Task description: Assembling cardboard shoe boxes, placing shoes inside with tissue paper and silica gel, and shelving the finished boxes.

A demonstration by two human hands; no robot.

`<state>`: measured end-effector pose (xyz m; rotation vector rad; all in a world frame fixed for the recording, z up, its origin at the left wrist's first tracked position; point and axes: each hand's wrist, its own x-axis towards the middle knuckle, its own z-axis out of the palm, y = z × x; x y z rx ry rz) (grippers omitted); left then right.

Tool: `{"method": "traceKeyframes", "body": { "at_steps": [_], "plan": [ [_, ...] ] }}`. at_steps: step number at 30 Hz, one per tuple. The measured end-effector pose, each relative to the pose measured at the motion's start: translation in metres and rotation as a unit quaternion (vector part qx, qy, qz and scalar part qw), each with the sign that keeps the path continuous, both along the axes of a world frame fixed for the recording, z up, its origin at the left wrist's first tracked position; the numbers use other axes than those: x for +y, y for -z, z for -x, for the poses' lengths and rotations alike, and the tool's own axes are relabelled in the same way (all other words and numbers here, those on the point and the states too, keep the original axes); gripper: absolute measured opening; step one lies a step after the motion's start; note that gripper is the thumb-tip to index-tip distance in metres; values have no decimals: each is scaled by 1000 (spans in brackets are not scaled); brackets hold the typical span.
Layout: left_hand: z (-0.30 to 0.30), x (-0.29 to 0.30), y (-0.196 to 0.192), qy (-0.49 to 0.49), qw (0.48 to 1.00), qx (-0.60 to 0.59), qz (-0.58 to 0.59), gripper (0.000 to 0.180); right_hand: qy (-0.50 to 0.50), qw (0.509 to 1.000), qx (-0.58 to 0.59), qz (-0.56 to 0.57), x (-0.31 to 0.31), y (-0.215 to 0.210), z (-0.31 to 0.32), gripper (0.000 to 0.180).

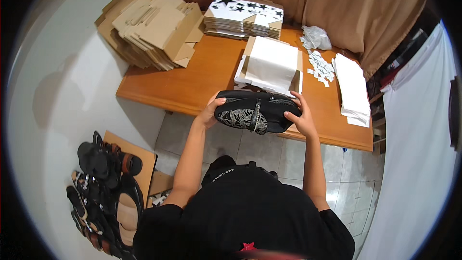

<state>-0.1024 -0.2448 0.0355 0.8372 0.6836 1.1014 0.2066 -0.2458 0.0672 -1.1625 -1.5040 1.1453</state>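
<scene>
A pair of black shoes [243,117] with a silver web-like pattern and a strap is held up between my two hands, just past the table's front edge. They seem to lie pressed together, head to toe. My left hand [208,114] grips their left end, thumb on top. Around the right end my right hand [305,121] is closed, its thumb on the near side and fingers over the far side. Just beyond the shoes stands an open cardboard box [301,83] with white paper [273,62] draped in it.
The wooden table [187,86] carries flattened brown cardboard [159,21], a stack of star-printed boxes [243,19], a plastic bag [315,37], small white slips [320,67] and paper sheets [351,86]. More black shoes [98,163] are piled at lower left.
</scene>
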Motion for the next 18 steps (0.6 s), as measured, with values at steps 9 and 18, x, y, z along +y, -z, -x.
{"method": "traceKeyframes", "body": {
  "at_steps": [9, 18],
  "plan": [
    [0, 113, -39, 117, 949, 181, -228, 103, 89, 986, -50, -134, 75, -6, -7, 64],
    [-13, 181, -52, 111, 788, 481, -368, 94, 146, 949, -194, -201, 105, -27, 4, 66]
  ]
}}
